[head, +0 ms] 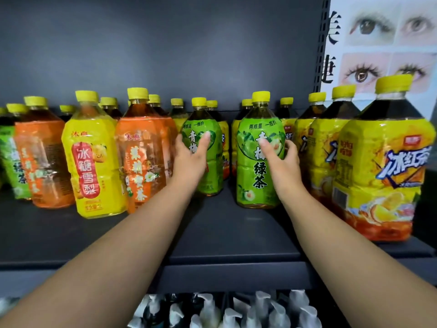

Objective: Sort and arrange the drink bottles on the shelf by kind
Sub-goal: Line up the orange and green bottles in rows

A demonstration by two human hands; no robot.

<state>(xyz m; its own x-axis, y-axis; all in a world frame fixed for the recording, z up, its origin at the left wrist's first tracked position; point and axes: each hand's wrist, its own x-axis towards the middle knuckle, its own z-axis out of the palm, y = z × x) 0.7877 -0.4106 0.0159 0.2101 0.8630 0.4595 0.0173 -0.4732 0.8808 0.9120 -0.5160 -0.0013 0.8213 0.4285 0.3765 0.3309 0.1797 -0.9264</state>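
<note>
Matte dark grey metal shelf (224, 233) across the middle of the frame, with a flat grey back panel (165, 43) behind and a perforated upright (322, 43) at upper right. Past that, in the upper right corner, a glossy poster (378, 31) of close-up eyes. Along the bottom edge, blurred white pump dispensers (236, 311).

Upright clear plastic bottles throughout, with yellow screw caps, faceted shoulders, crinkly shrink-wrap labels, and amber to dark brown drink inside. Left of centre, an orange-label bottle (142, 157) just beside a yellow-label pear drink (92, 162). At right, a file of yellow iced-tea bottles (383, 162) holding darker liquid.

At centre, standing apart on the shelf:
- Gripped by the left hand (189, 157), the left green tea bottle (212, 171), thumb across the label, fingers round its left side.
- Gripped by the right hand (281, 162), the right green tea bottle (253, 166), lower in the frame, thumb on the label, fingers curled round its right flank.
</note>
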